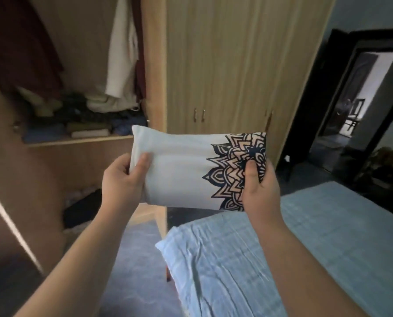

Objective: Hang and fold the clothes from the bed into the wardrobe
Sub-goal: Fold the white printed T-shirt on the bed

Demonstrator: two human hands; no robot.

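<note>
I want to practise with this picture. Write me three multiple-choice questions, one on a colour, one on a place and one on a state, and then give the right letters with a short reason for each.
1. What colour is the bed sheet?
A. red
B. light blue
C. black

2. Where is the folded garment?
A. flat on the bed sheet
B. in the air, in front of the wardrobe
C. on the floor

3. How is the folded garment held?
A. by the left hand and the right hand, one at each end
B. by one hand only
C. by no hand

Answers:
1 B: the sheet is plainly pale blue.
2 B: it is lifted clear of the bed, with the wardrobe behind it.
3 A: a thumb lies on its front at each end.
</note>
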